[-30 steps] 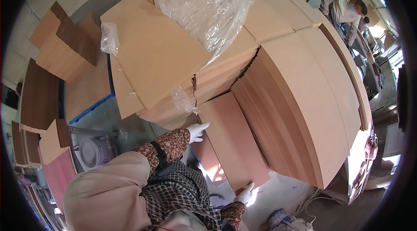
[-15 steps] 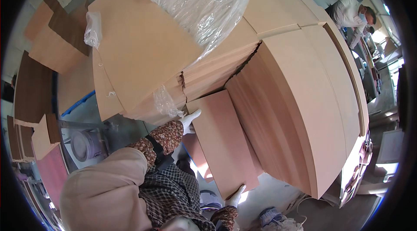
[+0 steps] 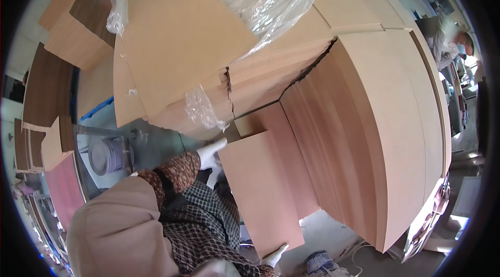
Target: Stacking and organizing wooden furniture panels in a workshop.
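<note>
A tan board (image 3: 263,188) is gripped at its 11 o'clock corner by the gloved left hand (image 3: 211,154) and at 5 o'clock by the right hand (image 3: 273,257); level, two-cornered support is advised while it is drawn clear of the stacked panels (image 3: 364,136).

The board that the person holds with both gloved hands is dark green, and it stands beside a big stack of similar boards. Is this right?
Not quite: the board is light pinkish brown, not dark green, as the head view shows. The rest holds: the left hand grips its upper corner, the right hand its lower corner, both in white gloves, beside the big stack of boards.
</note>
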### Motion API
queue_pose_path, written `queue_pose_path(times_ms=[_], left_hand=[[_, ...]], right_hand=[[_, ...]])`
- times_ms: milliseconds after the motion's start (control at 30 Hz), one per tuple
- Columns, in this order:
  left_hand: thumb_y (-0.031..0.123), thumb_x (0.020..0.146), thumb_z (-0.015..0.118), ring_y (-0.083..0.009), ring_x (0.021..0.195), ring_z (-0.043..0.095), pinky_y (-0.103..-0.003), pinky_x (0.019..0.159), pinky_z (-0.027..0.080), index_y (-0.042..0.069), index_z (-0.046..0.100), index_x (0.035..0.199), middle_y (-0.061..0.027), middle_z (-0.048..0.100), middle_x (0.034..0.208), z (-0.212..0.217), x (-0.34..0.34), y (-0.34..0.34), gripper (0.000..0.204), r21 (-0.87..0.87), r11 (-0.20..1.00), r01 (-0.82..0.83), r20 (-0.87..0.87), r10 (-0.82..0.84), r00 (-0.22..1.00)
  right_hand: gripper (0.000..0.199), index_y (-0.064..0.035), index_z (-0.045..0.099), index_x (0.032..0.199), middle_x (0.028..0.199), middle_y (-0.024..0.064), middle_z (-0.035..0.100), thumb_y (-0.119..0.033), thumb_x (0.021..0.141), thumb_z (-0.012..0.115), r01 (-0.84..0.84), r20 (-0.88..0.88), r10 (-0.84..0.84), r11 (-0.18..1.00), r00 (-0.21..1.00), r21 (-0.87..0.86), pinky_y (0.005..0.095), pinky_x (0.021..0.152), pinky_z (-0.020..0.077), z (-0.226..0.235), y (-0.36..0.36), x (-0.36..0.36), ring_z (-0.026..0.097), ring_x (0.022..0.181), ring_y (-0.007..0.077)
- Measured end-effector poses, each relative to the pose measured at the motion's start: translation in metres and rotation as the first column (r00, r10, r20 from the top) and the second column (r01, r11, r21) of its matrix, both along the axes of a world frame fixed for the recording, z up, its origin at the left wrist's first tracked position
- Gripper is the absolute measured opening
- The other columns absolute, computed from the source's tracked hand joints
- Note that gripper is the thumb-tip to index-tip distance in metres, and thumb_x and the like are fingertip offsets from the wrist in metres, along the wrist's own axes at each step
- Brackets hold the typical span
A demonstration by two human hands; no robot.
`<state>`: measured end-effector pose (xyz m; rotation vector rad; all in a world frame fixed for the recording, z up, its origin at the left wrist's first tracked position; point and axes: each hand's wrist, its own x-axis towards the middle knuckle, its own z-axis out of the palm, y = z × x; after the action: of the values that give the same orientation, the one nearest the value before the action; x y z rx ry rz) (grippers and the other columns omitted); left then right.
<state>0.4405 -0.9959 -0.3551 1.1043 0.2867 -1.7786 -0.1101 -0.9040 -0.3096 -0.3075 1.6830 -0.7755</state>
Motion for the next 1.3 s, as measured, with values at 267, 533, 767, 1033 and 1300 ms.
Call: queue_pose_path(times_ms=[267, 533, 767, 1033, 1300], left_hand=[[0.079, 0.090, 0.064, -0.0277, 0.132, 0.059, -0.043, 0.109, 0.049, 0.006, 0.054, 0.154, -0.0156, 0.061, 0.148, 0.064, 0.020, -0.080, 0.098, 0.062, 0.604, 0.795, 0.526, -0.697, 0.488], [0.082, 0.081, 0.069, -0.0326, 0.124, 0.066, -0.042, 0.106, 0.050, 0.002, 0.072, 0.134, -0.0194, 0.072, 0.133, 0.043, -0.013, -0.060, 0.096, 0.250, 0.727, 0.640, 0.523, -0.657, 0.542], [0.063, 0.091, 0.075, -0.0204, 0.115, 0.070, -0.034, 0.099, 0.054, 0.000, 0.071, 0.133, -0.0124, 0.073, 0.131, 0.043, 0.020, 0.110, 0.076, 0.438, 0.866, 0.243, 0.276, -0.386, 0.880], [0.042, 0.106, 0.065, -0.0202, 0.113, 0.071, -0.034, 0.098, 0.055, 0.000, 0.058, 0.146, -0.0125, 0.073, 0.128, 0.025, 0.134, 0.408, 0.059, 0.330, 0.920, -0.210, 0.553, -0.008, 0.833], [0.054, 0.098, 0.072, -0.0223, 0.103, 0.074, -0.036, 0.091, 0.059, -0.003, 0.068, 0.134, -0.0124, 0.075, 0.123, 0.062, 0.099, 0.592, 0.067, 0.493, 0.594, -0.636, 0.479, 0.424, 0.768]], right_hand=[[0.091, -0.0062, 0.041, 0.160, 0.160, 0.0133, 0.048, -0.076, 0.101, 0.047, -0.038, -0.010, 0.038, 0.999, 0.999, 0.036, 0.0493, 0.114, 0.0457, 0.023, -0.043, -0.014, 0.053, 0.138, 0.0343], [0.090, -0.0053, 0.041, 0.160, 0.158, 0.0138, 0.051, -0.074, 0.102, 0.050, -0.127, 0.079, 0.122, 0.989, 0.989, 0.073, 0.0476, 0.116, 0.0438, 0.063, -0.075, -0.034, 0.053, 0.138, 0.0334], [0.081, 0.0138, 0.055, 0.140, 0.127, 0.0172, 0.070, -0.057, 0.101, 0.066, -0.413, -0.126, 0.456, 0.871, 0.881, 0.267, 0.0412, 0.097, 0.0579, 0.121, -0.126, 0.050, 0.070, 0.112, 0.0274], [0.078, 0.0100, 0.056, 0.142, 0.132, 0.0152, 0.068, -0.058, 0.103, 0.061, -0.800, 0.010, 0.828, 0.538, 0.561, 0.265, 0.0376, 0.100, 0.0549, -0.064, -0.013, 0.251, 0.068, 0.116, 0.0245], [0.078, 0.0078, 0.055, 0.145, 0.134, 0.0157, 0.067, -0.059, 0.104, 0.058, -0.995, 0.015, 0.997, 0.075, 0.076, 0.072, 0.0377, 0.103, 0.0536, -0.075, 0.020, 0.422, 0.067, 0.119, 0.0254]])
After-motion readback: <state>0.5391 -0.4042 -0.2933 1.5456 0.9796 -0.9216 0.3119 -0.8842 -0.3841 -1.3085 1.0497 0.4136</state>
